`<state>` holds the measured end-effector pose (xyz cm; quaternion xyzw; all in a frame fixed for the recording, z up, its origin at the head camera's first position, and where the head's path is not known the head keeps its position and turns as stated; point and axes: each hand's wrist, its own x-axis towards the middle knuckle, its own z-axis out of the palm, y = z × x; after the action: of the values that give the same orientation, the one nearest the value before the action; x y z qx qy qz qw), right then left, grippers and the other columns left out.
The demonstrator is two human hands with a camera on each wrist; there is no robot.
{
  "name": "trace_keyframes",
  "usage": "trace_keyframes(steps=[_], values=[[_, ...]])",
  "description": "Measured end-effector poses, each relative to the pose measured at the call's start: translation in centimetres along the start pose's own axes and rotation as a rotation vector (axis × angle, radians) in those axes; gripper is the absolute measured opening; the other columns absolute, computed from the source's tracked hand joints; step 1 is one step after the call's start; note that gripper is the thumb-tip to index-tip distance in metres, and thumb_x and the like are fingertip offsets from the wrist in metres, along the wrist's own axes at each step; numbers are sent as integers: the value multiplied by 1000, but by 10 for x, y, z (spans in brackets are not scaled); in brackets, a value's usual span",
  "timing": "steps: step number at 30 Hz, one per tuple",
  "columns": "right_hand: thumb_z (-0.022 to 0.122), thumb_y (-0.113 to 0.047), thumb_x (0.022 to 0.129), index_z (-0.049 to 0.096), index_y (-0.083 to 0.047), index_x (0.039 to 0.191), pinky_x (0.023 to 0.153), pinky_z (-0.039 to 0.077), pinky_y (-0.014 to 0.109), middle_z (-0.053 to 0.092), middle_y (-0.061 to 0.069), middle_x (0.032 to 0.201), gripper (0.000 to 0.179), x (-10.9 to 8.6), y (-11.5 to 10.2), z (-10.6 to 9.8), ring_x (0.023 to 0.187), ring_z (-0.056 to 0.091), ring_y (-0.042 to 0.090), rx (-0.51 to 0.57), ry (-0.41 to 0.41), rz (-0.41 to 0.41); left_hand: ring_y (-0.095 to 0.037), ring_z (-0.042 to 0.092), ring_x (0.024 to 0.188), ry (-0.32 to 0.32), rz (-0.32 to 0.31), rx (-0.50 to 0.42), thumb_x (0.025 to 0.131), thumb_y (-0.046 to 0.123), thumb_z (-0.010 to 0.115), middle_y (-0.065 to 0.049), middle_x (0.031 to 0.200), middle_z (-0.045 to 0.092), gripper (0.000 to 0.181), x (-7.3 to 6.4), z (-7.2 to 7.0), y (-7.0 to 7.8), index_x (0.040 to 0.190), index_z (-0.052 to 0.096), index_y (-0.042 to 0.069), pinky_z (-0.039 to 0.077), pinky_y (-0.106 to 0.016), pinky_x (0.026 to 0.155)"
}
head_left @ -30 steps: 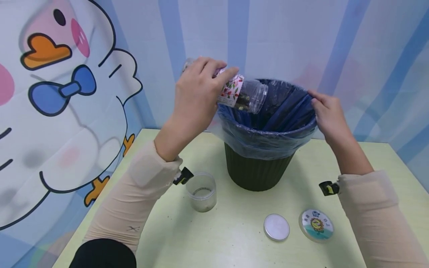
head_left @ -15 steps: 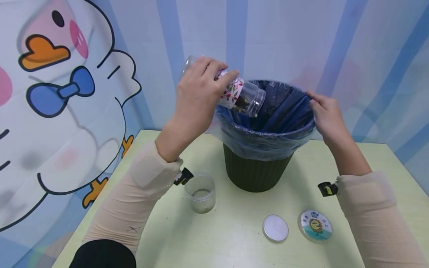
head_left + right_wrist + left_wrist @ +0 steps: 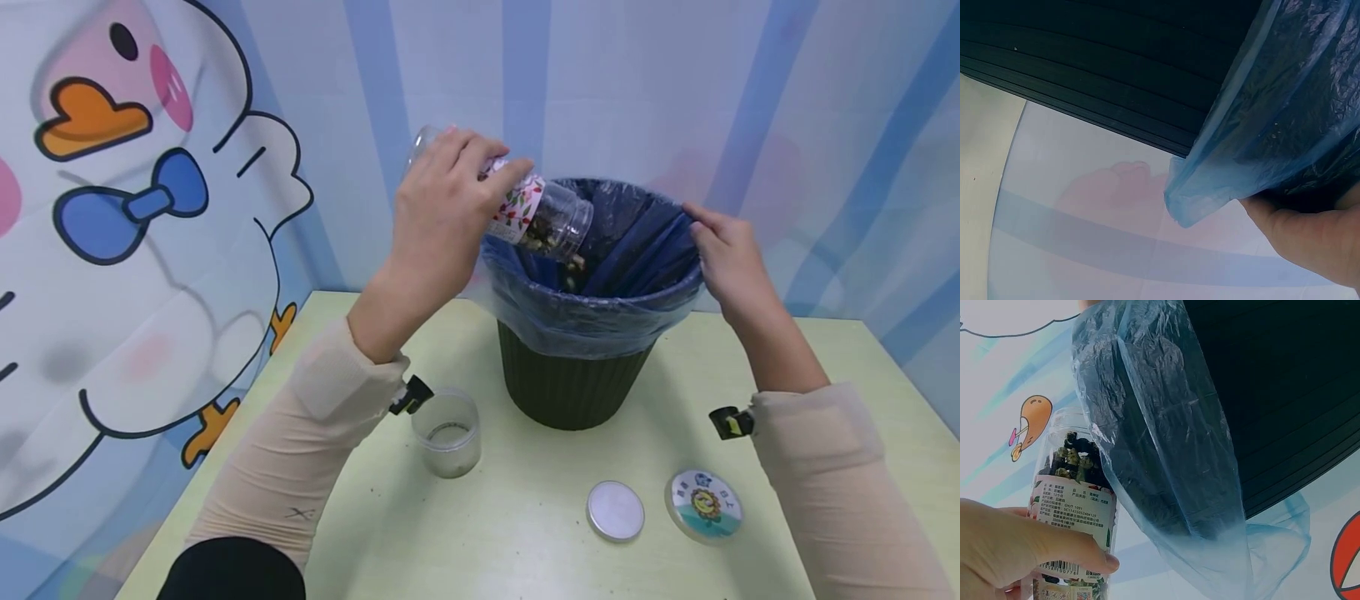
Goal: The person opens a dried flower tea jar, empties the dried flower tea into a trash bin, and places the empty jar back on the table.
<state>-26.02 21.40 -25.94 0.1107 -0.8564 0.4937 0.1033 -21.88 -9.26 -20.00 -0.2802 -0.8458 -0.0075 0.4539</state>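
Observation:
My left hand (image 3: pixel 446 212) grips a clear plastic jar (image 3: pixel 562 218) with a floral label, tilted mouth-down over the bin's opening. Dark and pale dried bits (image 3: pixel 1075 456) lie inside it, and some are dropping from its mouth into the bin. The dark ribbed trash bin (image 3: pixel 573 392) stands upright, its rim covered by a blue plastic bag (image 3: pixel 592 321). At the bin's right rim my right hand (image 3: pixel 731 258) holds the bag's edge, thumb on the near side; the bag hides its other fingers in the right wrist view.
A clear round tub (image 3: pixel 448 437) without a lid stands left of the bin. Near the front lie a small whitish lid (image 3: pixel 615 510) and a larger printed lid (image 3: pixel 705 504). Dark crumbs dot the pale table (image 3: pixel 517 550). A patterned cloth (image 3: pixel 637 83) hangs behind.
The jar's mouth has dipped slightly lower, and its contents have slid toward the mouth and begun falling into the bin. The right hand stays at the rim.

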Motion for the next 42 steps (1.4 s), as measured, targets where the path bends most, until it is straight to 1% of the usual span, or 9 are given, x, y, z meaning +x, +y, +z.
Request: trace_keyframes(steps=[5,11,14,20,23,33,37,39,42], values=[[28,-14,109,35,4,151,40,31,22,32,-2,63,47,0,0,0,39,25,6,1,-2,-3,-28,55,118,-3,-3,3,97,-6,57,-9,121,66,37,0,0,0,123,72,17,24,-35,118],[26,-15,109,33,4,152,41,31,22,35,9,78,47,0,0,1,39,24,7,-6,-8,-5,-28,54,120,-13,-4,6,95,-9,58,-10,121,65,41,1,-2,0,124,72,17,22,-33,118],[27,-14,109,34,5,151,41,30,22,34,9,78,47,0,1,1,40,24,6,-9,0,-10,-28,54,121,-23,-3,17,93,-12,57,-10,122,65,45,1,-2,0,125,71,17,20,-32,119],[28,-13,109,36,5,150,40,30,22,32,1,65,46,0,0,1,39,24,6,-11,9,-15,-29,53,122,-28,20,39,90,-16,58,-10,123,65,49,1,-2,0,124,70,16,20,-32,119],[27,-13,109,35,5,151,40,30,22,32,0,66,46,0,0,1,40,24,6,-8,2,-10,-29,54,122,-17,25,46,90,-16,57,-10,122,65,48,1,-1,1,123,71,16,20,-32,119],[26,-15,109,33,4,152,41,31,23,39,15,86,47,-2,0,0,40,24,7,-14,-7,5,-30,55,120,53,58,100,94,-14,53,-11,120,66,44,2,1,1,121,72,15,23,-34,118],[26,-14,109,34,4,152,41,30,23,40,11,80,47,-2,0,1,39,24,6,-8,-2,6,-30,58,116,126,74,126,97,-15,47,-10,116,68,44,2,2,-2,116,73,14,28,-36,116],[27,-14,109,34,5,151,41,30,22,40,7,73,47,-1,1,1,39,24,6,-3,-3,7,-29,58,116,115,74,120,97,-15,47,-10,116,68,43,2,0,-3,117,73,14,28,-35,116],[27,-14,109,34,5,151,40,30,22,32,-3,61,46,0,1,1,39,24,5,-2,1,7,-30,57,119,65,75,111,96,-15,50,-11,120,67,43,1,-1,-3,120,72,14,25,-35,117]])
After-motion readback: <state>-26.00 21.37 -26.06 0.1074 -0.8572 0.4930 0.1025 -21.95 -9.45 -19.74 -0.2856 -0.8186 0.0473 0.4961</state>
